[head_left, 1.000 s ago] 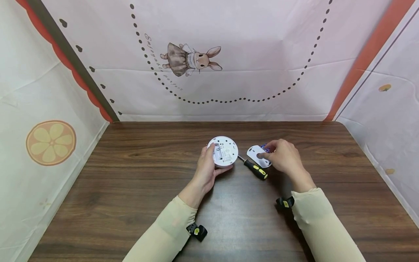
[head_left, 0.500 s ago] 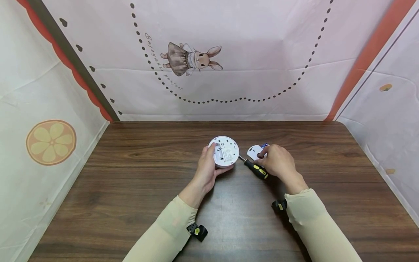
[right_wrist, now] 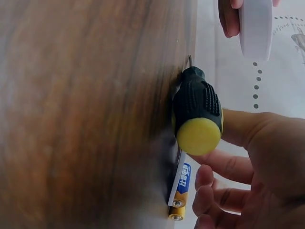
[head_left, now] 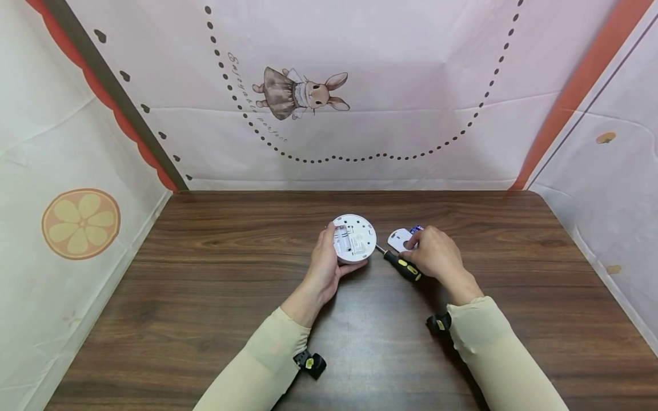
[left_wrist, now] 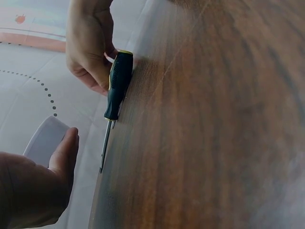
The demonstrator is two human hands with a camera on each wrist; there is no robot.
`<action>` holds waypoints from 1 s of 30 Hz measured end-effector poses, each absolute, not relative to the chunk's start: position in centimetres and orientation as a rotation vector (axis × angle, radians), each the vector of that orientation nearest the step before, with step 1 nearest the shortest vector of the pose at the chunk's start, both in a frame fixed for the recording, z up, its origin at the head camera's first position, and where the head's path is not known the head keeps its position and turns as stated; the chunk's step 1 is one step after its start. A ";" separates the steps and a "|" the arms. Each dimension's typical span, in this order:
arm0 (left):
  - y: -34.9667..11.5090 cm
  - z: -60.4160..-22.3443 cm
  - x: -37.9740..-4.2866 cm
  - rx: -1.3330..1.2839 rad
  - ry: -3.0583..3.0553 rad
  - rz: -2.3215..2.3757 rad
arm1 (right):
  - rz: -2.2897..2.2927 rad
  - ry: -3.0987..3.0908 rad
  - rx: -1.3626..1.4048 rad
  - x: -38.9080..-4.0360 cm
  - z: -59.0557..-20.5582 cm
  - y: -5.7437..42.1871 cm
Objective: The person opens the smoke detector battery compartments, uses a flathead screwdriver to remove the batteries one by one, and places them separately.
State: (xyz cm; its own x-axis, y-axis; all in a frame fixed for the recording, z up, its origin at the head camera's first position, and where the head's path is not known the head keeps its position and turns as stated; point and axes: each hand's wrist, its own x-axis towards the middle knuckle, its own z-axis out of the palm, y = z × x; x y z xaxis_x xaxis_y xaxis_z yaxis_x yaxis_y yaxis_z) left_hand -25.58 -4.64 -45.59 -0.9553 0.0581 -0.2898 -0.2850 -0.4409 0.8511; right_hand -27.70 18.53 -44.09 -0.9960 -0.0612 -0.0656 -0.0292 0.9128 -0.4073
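Note:
My left hand (head_left: 323, 260) grips a round white device (head_left: 362, 237), much like a smoke alarm, thumb over its face and fingers beneath. Its back faces up, showing an uncovered battery bay and a printed label. A white mounting plate (head_left: 398, 238) with rounded ends lies on the table, partly covered by my right hand (head_left: 439, 254). Thumb and forefinger of that hand come down on the plate near its dark round hole; I cannot tell whether they pinch anything. Blue-and-gold batteries (right_wrist: 182, 183) lie beside the plate, under the right hand's other, loosely curled fingers.
A black-and-yellow screwdriver (head_left: 403, 266) lies between the two hands, its shaft pointing at the device. The brown wooden table (head_left: 205, 297) ends at a printed cloth backdrop (head_left: 396, 114), with more cloth along both sides.
The right hand has shifted left and lower over the plate, its fingers covering more of it, and has since stayed there. The device has moved very slightly right in my left hand.

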 end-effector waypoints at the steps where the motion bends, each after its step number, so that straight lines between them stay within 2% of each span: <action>1: -4.6 -45.6 -25.6 -0.326 1.528 2.489 | -0.639 2.998 -0.072 -27.7 -44.1 18.5; 30: -4.9 -45.5 -25.5 -0.292 1.472 2.489 | -0.702 3.307 -0.200 -27.0 -42.6 18.2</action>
